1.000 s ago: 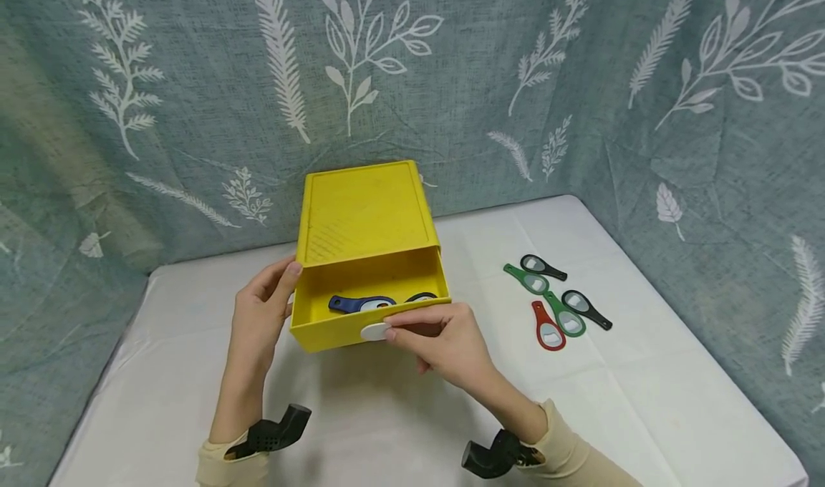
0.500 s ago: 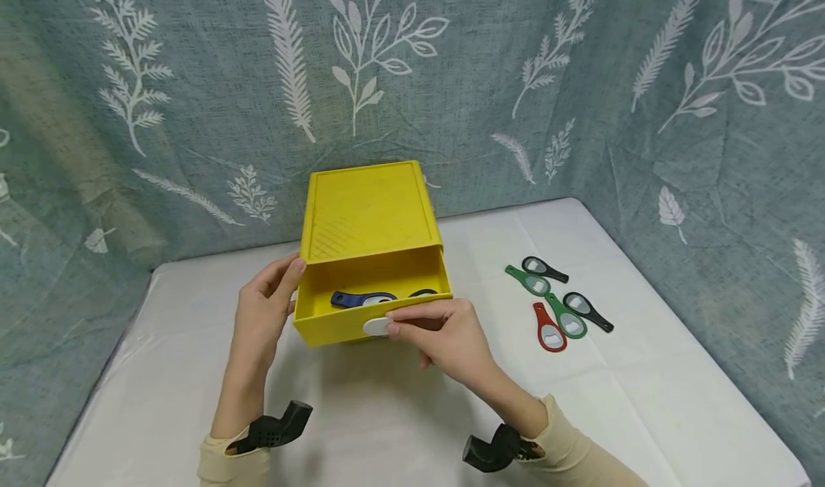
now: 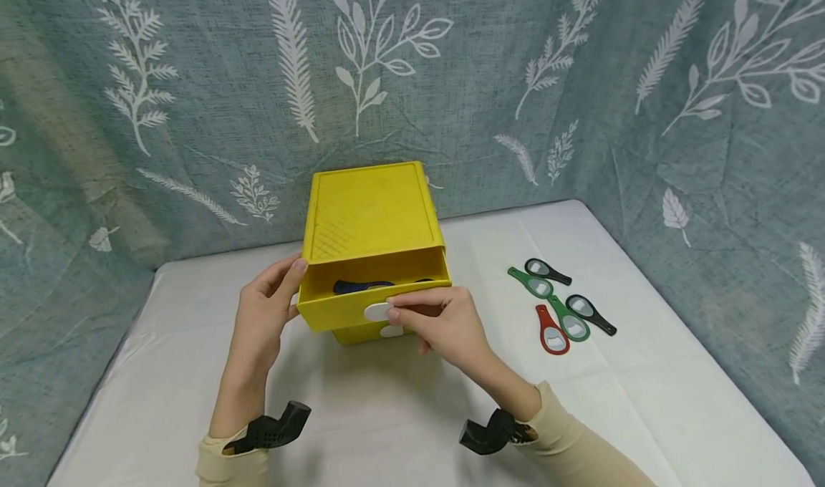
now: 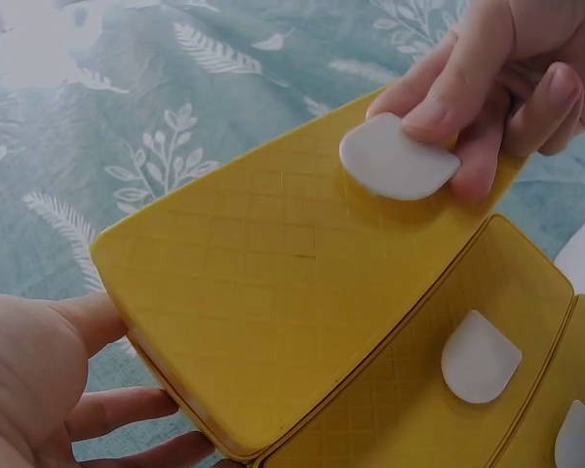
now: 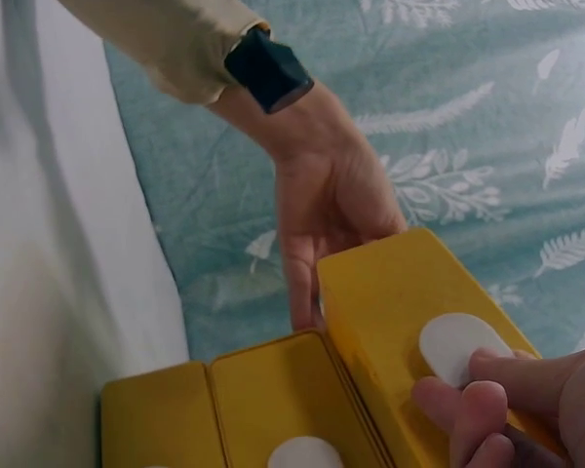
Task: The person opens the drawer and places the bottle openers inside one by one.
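Leafy curtains (image 3: pixel 213 114) wall off the far and right sides of a white tabletop (image 3: pixel 387 433), where a yellow cabinet (image 3: pixel 374 211) stands near the far one. The left hand (image 3: pixel 264 311) blocks the cabinet's left front corner; the right hand (image 3: pixel 445 322), pinching a white knob (image 3: pixel 376 312), bars the front right. The jutting upper drawer (image 3: pixel 335 314) overhangs a lower drawer (image 3: pixel 357 336), its narrow gap reachable from above. Passage exists along the tabletop's left, and between the right hand and five flat tools (image 3: pixel 556 305) at right.
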The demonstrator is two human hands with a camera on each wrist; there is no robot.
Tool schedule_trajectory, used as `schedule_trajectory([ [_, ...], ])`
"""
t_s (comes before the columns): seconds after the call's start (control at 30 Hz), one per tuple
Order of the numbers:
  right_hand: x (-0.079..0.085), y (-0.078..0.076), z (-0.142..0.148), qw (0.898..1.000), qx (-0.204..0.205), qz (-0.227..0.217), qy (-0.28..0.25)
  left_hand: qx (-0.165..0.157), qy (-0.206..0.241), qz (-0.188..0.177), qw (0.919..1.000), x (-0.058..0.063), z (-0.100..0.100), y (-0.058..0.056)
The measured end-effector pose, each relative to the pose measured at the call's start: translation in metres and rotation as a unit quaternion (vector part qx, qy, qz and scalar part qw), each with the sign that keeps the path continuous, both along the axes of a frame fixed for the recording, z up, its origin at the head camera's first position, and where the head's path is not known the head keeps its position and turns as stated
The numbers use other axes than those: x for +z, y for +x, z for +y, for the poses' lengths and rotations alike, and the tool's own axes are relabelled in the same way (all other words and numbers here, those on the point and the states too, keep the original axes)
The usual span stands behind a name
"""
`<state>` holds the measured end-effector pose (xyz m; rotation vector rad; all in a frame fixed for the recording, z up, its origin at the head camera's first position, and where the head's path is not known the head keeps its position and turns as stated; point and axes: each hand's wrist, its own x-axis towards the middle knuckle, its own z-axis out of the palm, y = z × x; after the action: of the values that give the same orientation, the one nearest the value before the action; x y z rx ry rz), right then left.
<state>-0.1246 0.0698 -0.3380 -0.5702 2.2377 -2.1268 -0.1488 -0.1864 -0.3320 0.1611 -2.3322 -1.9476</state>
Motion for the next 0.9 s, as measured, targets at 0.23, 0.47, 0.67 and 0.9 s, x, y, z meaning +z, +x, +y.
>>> schedule_trajectory([
  [0.23,-0.005,-0.007,0.000,1.000,-0.002,0.009,-0.006,0.006,0.009,-0.004,0.9999,0.000,0.002,0.001],
  [0.47,-0.025,-0.025,-0.001,0.999,0.000,0.035,-0.022,0.006,0.017,0.003,0.9998,0.000,0.002,0.000],
  [0.67,-0.025,-0.032,-0.002,0.999,-0.002,0.045,-0.023,0.007,0.025,0.009,0.9996,0.001,0.003,0.000],
  [0.9,-0.026,-0.038,-0.003,0.999,-0.007,0.040,-0.021,0.010,0.027,0.006,0.9996,0.001,0.004,-0.001],
])
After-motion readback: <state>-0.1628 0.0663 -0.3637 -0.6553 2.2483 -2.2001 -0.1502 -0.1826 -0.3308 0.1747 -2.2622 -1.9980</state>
